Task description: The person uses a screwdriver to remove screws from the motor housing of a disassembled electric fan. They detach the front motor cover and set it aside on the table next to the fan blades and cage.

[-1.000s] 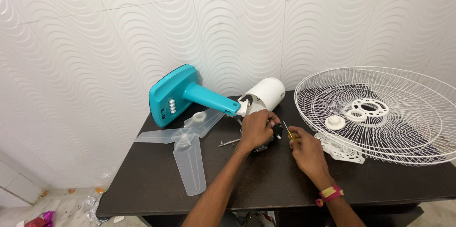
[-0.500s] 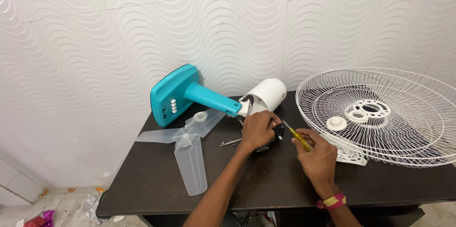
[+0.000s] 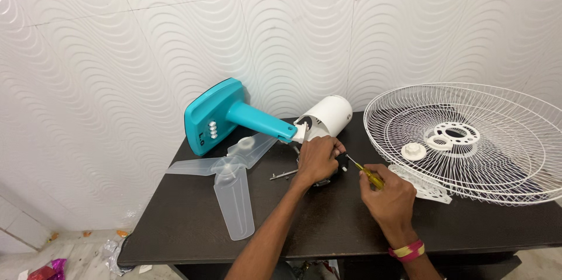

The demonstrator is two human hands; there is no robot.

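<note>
Left hand clamped over the dark motor at the middle of the frame, pinning it to the desk just below the white housing. Right hand closed around a yellow-handled screwdriver, shaft slanting up-left, tip at the motor's right side beside the left fingers. Clear blade left, wire guard right.
</note>
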